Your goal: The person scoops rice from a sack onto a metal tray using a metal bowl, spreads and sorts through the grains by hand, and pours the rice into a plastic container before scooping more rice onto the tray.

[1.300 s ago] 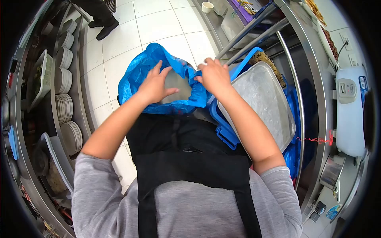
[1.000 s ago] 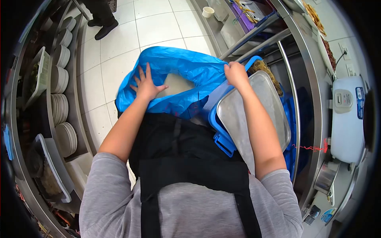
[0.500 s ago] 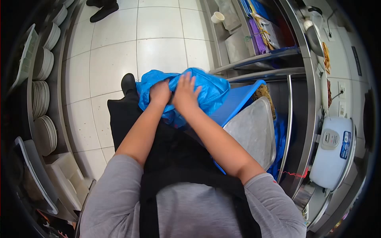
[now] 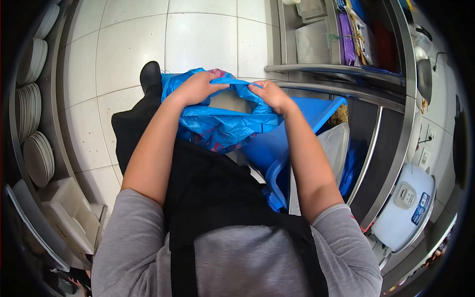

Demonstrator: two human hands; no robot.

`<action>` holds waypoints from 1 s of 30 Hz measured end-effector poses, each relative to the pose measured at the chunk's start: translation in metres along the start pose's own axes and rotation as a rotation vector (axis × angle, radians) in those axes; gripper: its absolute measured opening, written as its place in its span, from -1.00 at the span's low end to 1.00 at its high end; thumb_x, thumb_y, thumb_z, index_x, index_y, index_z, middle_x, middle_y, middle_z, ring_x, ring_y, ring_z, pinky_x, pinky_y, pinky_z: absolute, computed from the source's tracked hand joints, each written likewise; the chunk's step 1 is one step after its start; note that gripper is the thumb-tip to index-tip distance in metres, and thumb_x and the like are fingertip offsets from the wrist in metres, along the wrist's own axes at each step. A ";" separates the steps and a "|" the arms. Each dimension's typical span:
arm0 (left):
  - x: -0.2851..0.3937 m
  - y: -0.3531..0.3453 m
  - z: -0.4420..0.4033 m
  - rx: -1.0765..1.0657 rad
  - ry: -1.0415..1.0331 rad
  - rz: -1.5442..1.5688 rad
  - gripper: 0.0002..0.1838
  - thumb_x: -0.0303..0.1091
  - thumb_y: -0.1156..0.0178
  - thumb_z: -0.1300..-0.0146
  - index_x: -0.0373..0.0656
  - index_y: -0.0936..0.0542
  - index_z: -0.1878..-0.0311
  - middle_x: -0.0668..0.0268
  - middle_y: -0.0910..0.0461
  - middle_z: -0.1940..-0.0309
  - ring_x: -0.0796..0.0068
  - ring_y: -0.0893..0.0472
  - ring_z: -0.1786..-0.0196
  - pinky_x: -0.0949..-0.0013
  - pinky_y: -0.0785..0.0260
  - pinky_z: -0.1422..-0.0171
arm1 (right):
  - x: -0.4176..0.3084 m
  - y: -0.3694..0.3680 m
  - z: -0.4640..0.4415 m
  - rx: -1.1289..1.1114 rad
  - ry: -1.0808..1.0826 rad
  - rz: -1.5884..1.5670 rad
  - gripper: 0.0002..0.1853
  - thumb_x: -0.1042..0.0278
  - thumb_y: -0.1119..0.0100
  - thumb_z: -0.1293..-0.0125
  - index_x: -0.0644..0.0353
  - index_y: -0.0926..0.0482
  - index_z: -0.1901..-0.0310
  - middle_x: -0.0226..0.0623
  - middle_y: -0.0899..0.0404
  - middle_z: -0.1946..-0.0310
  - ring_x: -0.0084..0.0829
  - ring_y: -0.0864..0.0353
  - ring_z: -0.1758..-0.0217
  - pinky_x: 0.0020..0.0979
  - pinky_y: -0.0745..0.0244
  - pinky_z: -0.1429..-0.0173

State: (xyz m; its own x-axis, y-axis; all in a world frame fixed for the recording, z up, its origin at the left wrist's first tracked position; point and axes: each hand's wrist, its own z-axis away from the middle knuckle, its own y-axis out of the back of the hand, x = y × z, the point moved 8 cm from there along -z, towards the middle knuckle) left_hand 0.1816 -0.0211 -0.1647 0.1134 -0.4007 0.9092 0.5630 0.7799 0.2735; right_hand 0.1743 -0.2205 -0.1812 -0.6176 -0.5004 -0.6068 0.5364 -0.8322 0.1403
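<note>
A blue woven plastic sack [image 4: 217,121] with reddish print stands in front of my body, its mouth spread wide. Pale material [image 4: 230,101] shows inside, too indistinct to name. My left hand [image 4: 200,88] grips the sack's rim on the left, thumb pointing inward. On the opposite side, my right hand [image 4: 271,95] pinches the rim between thumb and fingers. Right beside the sack, partly under my right forearm, is a blue plastic bin [image 4: 264,148].
A grey metal tray [image 4: 335,143] leans by the bin under the steel counter. Stacked white plates [image 4: 38,158] fill the left shelf. A white rice cooker [image 4: 403,208] sits at the right. Purple packets [image 4: 347,39] lie on the upper-right shelf. Tiled floor [image 4: 200,44] stretches ahead.
My hands have moved apart, from close together on the crumpled sack to opposite sides of its rim. The sack's mouth is now open and its inside shows. The camera view has shifted.
</note>
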 end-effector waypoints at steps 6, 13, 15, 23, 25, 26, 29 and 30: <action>-0.054 -0.034 -0.024 -0.114 0.302 0.782 -0.41 0.06 -0.07 -0.29 -0.34 -0.50 -0.09 0.12 -0.56 -0.02 0.28 -0.53 -0.08 0.33 -0.32 -0.21 | -0.005 0.010 -0.012 -0.137 -0.165 -0.174 -0.52 -0.05 -0.13 -0.28 0.29 -0.58 0.09 -0.23 -0.64 0.16 -0.37 -0.61 0.20 -0.34 -0.51 0.10; -0.044 -0.026 -0.016 -0.041 0.508 1.316 -0.54 0.00 -0.02 -0.34 -0.28 -0.58 0.08 0.18 -0.64 0.19 0.37 -0.64 0.20 0.27 -0.52 0.10 | -0.102 -0.082 0.047 0.293 0.745 1.065 -0.70 0.16 -0.27 -0.06 0.10 -0.57 0.20 -0.18 -0.53 0.23 -0.04 -0.52 0.21 -0.21 -0.35 0.07; -0.048 -0.021 -0.019 0.013 0.509 1.306 -0.55 -0.01 -0.02 -0.35 -0.27 -0.58 0.12 0.19 -0.65 0.23 0.38 -0.64 0.25 0.27 -0.53 0.15 | -0.059 -0.104 0.047 0.069 0.409 1.058 -0.59 0.12 -0.28 -0.06 0.07 -0.52 0.06 -0.14 -0.54 0.15 0.00 -0.54 0.14 -0.13 -0.30 -0.05; -0.067 -0.017 -0.021 0.213 0.577 1.598 -0.63 -0.14 0.11 -0.43 -0.24 -0.53 0.28 0.23 -0.63 0.40 0.37 -0.62 0.41 0.28 -0.54 0.27 | 0.022 -0.148 0.121 -0.150 0.119 1.446 -0.20 -0.18 -0.23 -0.04 0.01 -0.27 -0.29 -0.16 -0.39 -0.14 -0.09 -0.18 -0.36 0.01 0.27 -0.48; -0.066 -0.016 -0.019 0.243 0.587 1.651 -0.65 -0.16 0.11 -0.43 -0.24 -0.52 0.28 0.23 -0.63 0.38 0.38 -0.62 0.41 0.27 -0.54 0.27 | 0.102 -0.128 0.104 -0.001 0.094 1.339 -0.15 -0.07 -0.34 0.03 0.12 -0.27 -0.28 -0.13 -0.20 -0.29 -0.04 0.03 -0.45 -0.05 0.26 -0.50; -0.060 -0.013 -0.016 0.260 0.594 1.666 -0.65 -0.18 0.13 -0.43 -0.25 -0.51 0.27 0.23 -0.62 0.37 0.38 -0.62 0.40 0.27 -0.53 0.25 | 0.123 -0.116 0.102 0.102 0.153 1.219 -0.15 0.00 -0.38 0.05 0.18 -0.27 -0.27 -0.12 -0.14 -0.33 -0.02 0.07 -0.46 -0.07 0.24 -0.50; -0.076 -0.012 -0.021 0.238 0.557 1.705 -0.66 -0.20 0.15 -0.44 -0.29 -0.49 0.24 0.19 -0.61 0.34 0.34 -0.62 0.33 0.23 -0.53 0.16 | 0.088 -0.114 0.104 0.233 0.295 1.160 -0.13 0.16 -0.43 0.07 0.27 -0.21 -0.28 0.01 -0.06 -0.36 0.05 0.06 -0.44 -0.07 0.16 -0.49; -0.079 -0.012 -0.026 0.202 0.506 1.731 -0.65 -0.21 0.16 -0.44 -0.31 -0.48 0.22 0.17 -0.59 0.32 0.29 -0.63 0.27 0.19 -0.54 0.07 | 0.066 -0.113 0.106 0.236 0.292 1.159 -0.13 0.16 -0.43 0.07 0.27 -0.21 -0.28 0.01 -0.06 -0.36 0.05 0.06 -0.44 -0.07 0.16 -0.49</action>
State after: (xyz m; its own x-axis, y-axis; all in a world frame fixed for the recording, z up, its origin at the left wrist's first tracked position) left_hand 0.1865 -0.0113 -0.2483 0.6308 0.7758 0.0145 -0.5407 0.4529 -0.7088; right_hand 0.0113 -0.1847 -0.1542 0.3265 -0.9286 -0.1763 0.5475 0.0337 0.8361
